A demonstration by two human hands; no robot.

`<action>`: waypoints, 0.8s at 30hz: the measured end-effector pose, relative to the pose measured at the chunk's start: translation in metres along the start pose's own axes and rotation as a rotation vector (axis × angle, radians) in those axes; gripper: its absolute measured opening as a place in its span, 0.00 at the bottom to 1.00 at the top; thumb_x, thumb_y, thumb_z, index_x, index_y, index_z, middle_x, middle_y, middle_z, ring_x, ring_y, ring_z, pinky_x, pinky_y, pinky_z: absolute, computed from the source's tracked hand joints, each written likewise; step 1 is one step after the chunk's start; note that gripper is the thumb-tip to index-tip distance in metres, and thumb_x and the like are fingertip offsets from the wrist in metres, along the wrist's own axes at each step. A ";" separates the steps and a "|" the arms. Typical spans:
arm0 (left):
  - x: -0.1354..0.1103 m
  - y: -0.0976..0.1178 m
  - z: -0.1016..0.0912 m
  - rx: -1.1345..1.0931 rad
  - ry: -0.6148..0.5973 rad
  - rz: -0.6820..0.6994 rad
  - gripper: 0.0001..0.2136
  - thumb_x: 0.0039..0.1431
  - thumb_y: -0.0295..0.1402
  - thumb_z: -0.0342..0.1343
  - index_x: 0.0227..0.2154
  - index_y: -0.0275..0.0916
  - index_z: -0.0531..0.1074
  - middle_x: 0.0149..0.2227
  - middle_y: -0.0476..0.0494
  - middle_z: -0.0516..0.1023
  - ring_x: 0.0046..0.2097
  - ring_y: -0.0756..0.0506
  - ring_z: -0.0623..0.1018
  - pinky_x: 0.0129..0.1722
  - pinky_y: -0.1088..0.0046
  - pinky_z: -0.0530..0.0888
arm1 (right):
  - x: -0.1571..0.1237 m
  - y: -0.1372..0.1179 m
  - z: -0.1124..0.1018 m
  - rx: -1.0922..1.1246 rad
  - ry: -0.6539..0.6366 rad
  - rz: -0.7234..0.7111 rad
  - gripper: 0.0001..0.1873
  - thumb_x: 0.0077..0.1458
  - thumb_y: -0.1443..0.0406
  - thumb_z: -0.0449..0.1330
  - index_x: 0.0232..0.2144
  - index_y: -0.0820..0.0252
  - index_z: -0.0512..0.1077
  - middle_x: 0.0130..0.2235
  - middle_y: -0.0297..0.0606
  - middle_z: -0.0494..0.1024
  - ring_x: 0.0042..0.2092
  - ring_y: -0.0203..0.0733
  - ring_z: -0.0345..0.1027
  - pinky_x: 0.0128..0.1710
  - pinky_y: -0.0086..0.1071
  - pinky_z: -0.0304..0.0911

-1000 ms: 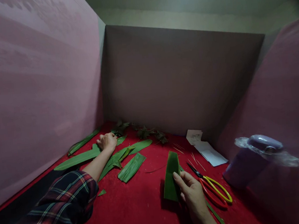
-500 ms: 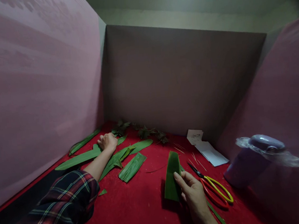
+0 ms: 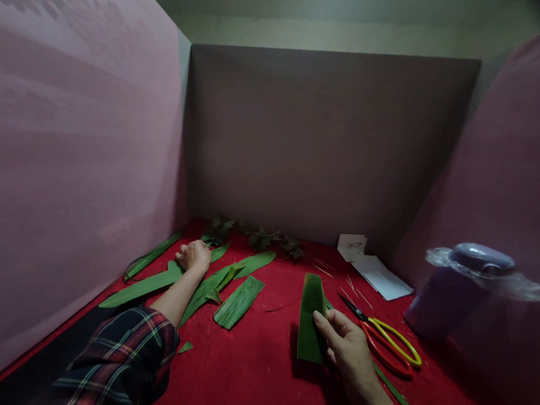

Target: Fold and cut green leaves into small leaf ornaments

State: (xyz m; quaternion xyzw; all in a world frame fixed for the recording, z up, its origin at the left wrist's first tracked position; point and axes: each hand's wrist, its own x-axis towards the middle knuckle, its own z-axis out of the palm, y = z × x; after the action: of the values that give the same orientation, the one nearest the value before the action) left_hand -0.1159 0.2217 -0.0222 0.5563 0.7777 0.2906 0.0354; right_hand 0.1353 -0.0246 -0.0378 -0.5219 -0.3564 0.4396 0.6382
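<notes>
Holding leaf (image 3: 312,326), right hand (image 3: 354,355) beside scissors (image 3: 359,314)

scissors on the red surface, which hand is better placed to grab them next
Right, probably: the right hand is beside the scissors, though it holds a leaf piece. The left hand is farther off, among other leaves.

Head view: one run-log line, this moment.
right hand: holds leaf piece | left hand: at leaves, grip unclear | scissors: on red surface beside right hand | white paper: beyond scissors

Green leaf (image 3: 310,323), plaid sleeve (image 3: 117,357)
</notes>
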 end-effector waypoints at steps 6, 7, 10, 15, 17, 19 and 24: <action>0.001 0.000 0.000 -0.005 -0.004 0.004 0.12 0.51 0.32 0.48 0.33 0.42 0.77 0.39 0.37 0.76 0.46 0.37 0.67 0.43 0.60 0.59 | -0.001 -0.004 0.003 0.022 0.008 0.015 0.19 0.38 0.56 0.66 0.19 0.61 0.63 0.18 0.26 0.60 0.20 0.28 0.52 0.18 0.22 0.52; 0.001 -0.001 0.000 -0.006 -0.004 0.003 0.12 0.51 0.32 0.48 0.33 0.42 0.77 0.39 0.36 0.76 0.46 0.37 0.67 0.43 0.60 0.59 | -0.001 -0.004 0.003 0.024 0.007 0.017 0.19 0.38 0.56 0.67 0.19 0.61 0.63 0.18 0.25 0.60 0.20 0.28 0.52 0.18 0.22 0.52; 0.002 -0.001 0.002 -0.008 -0.004 0.000 0.12 0.51 0.32 0.48 0.32 0.41 0.77 0.39 0.36 0.76 0.46 0.37 0.67 0.43 0.60 0.60 | -0.001 -0.003 0.003 0.022 0.008 0.014 0.18 0.39 0.56 0.66 0.19 0.61 0.63 0.18 0.25 0.60 0.20 0.28 0.52 0.17 0.22 0.51; 0.003 -0.002 0.003 -0.012 -0.003 -0.006 0.11 0.51 0.33 0.48 0.32 0.41 0.76 0.38 0.36 0.76 0.47 0.37 0.67 0.43 0.61 0.60 | -0.002 -0.003 0.003 0.037 0.003 0.024 0.18 0.39 0.56 0.66 0.19 0.61 0.63 0.18 0.26 0.60 0.20 0.28 0.53 0.18 0.22 0.52; 0.003 -0.001 0.002 -0.010 -0.005 -0.006 0.11 0.51 0.33 0.49 0.32 0.41 0.76 0.39 0.36 0.76 0.47 0.37 0.67 0.43 0.61 0.60 | -0.002 -0.004 0.004 0.044 0.003 0.028 0.18 0.38 0.56 0.67 0.19 0.61 0.63 0.18 0.26 0.61 0.20 0.29 0.53 0.18 0.23 0.53; 0.002 -0.001 0.001 -0.008 -0.005 -0.007 0.11 0.51 0.33 0.49 0.31 0.41 0.76 0.39 0.36 0.76 0.47 0.37 0.67 0.43 0.61 0.60 | -0.001 -0.005 0.004 0.043 0.005 0.028 0.19 0.38 0.56 0.67 0.19 0.61 0.63 0.18 0.26 0.61 0.20 0.29 0.53 0.18 0.23 0.53; 0.000 0.000 0.001 -0.006 -0.001 -0.011 0.11 0.51 0.32 0.49 0.30 0.41 0.76 0.38 0.36 0.76 0.47 0.37 0.67 0.43 0.61 0.60 | -0.001 -0.003 0.003 0.031 0.003 0.017 0.19 0.38 0.56 0.66 0.19 0.61 0.62 0.19 0.26 0.60 0.21 0.29 0.53 0.19 0.23 0.53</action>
State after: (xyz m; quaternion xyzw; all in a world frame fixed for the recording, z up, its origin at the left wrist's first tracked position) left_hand -0.1156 0.2221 -0.0226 0.5520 0.7799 0.2924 0.0393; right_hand 0.1324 -0.0248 -0.0339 -0.5156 -0.3439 0.4497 0.6432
